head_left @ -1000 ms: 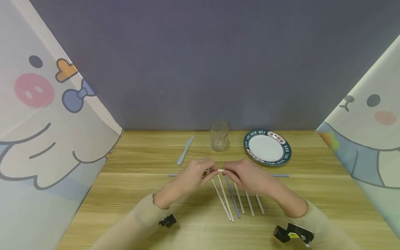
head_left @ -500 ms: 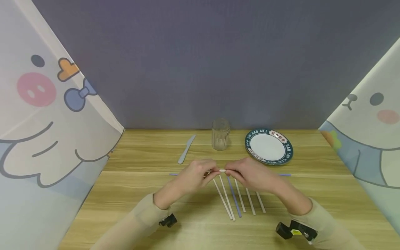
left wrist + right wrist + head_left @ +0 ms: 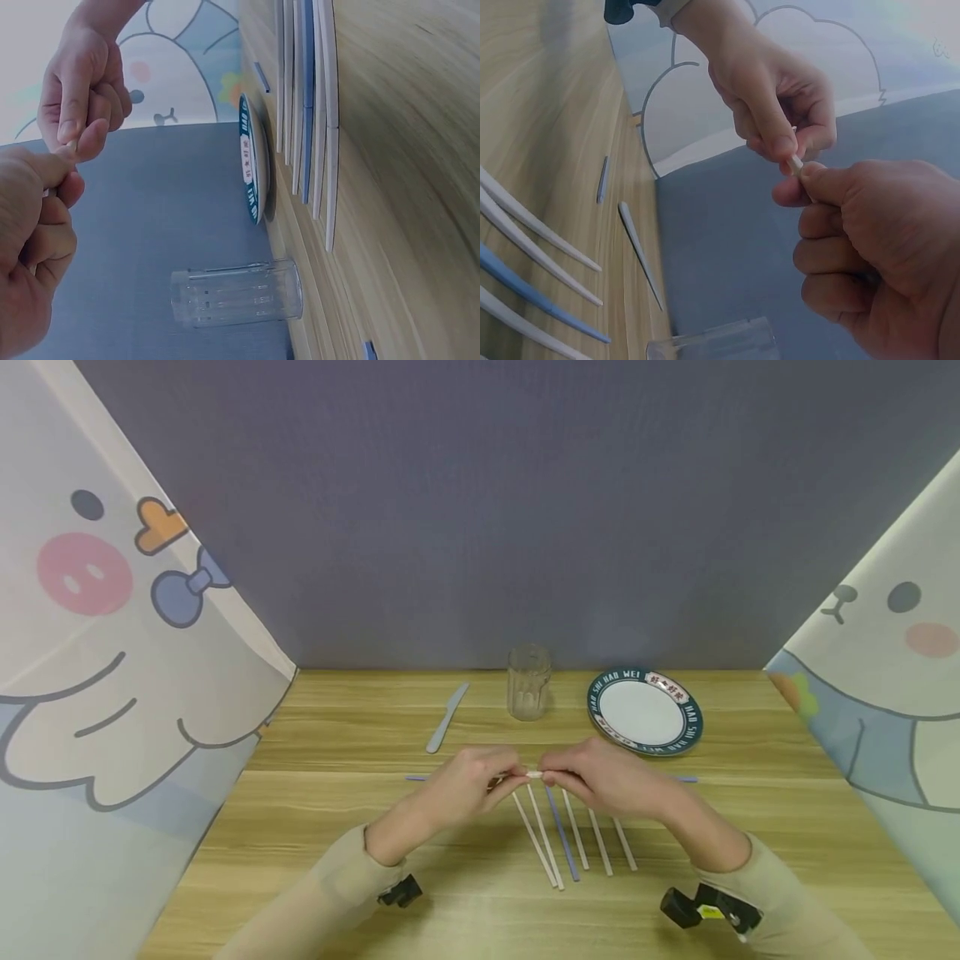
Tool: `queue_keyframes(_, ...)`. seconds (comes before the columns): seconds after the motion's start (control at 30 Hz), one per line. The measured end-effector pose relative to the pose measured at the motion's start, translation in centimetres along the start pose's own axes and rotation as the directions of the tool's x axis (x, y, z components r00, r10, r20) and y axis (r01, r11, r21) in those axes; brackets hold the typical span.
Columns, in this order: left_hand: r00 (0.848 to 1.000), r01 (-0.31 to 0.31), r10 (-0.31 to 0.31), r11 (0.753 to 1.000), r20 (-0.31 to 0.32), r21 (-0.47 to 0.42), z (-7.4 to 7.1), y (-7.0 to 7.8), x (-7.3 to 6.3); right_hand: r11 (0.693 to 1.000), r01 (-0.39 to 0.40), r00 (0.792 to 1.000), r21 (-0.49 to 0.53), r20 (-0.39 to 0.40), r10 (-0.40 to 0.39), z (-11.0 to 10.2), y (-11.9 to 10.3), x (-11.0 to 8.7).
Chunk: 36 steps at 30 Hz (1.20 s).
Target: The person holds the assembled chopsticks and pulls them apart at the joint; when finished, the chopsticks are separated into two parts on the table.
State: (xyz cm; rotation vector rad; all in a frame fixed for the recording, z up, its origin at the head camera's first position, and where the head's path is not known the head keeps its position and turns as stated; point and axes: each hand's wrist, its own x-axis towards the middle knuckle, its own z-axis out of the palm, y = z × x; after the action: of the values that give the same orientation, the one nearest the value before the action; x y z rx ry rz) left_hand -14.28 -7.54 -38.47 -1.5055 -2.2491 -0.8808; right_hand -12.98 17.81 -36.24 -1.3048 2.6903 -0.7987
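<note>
In the head view my left hand [image 3: 476,781] and my right hand [image 3: 603,781] meet above the middle of the table, thumbs and fingers pinching a slim white stick [image 3: 534,774]. Only a short piece of it [image 3: 796,163] shows between the fingertips in the right wrist view; the rest is hidden. Under the hands several thin white sticks [image 3: 597,843] and a blue stick [image 3: 562,835] lie fanned on the table. A blue end [image 3: 686,779] pokes out beyond the right hand, and another blue end [image 3: 415,778] beyond the left.
Behind the hands are a pale blue-grey knife [image 3: 447,718], a clear glass mug [image 3: 528,683] and a white plate with a green patterned rim [image 3: 600,720]. A dark wall panel [image 3: 525,527] closes the back of the wooden table [image 3: 285,860]; cartoon-printed panels stand at both sides.
Both hands keep their pinch on the white stick and have barely moved. The whole head view shifted slightly; the sticks, knife, mug and plate lie as before.
</note>
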Motion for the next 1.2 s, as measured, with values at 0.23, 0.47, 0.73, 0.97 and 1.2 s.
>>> queue_keyframes(0.23,1.0,0.001,-0.001,1.0,-0.016,0.018,0.32,0.08,0.22,1.0,-0.016,1.0,0.021,-0.002,0.016,-0.17,0.14,-0.1)
queue_keyframes(0.47,0.999,-0.014,0.014,1.0,-0.032,0.016,0.63,0.12,0.44,0.999,0.02,1.0,0.033,-0.006,-0.02,-0.43,0.59,-0.34)
queue_keyframes(0.73,0.998,-0.022,0.024,0.999,-0.06,0.036,0.68,0.11,0.41,1.0,0.013,1.0,0.023,-0.015,-0.012,-0.52,0.35,-0.2)
queue_keyframes(0.97,0.997,-0.047,0.048,0.999,-0.067,0.025,0.36,0.31,0.47,0.998,0.032,0.999,0.061,-0.002,-0.032,-0.69,0.5,-0.24)
queue_keyframes(1.2,0.996,-0.052,0.055,0.998,-0.073,0.043,0.41,0.37,0.42,0.998,0.035,0.999,0.059,-0.009,-0.035,-0.68,0.44,-0.34)
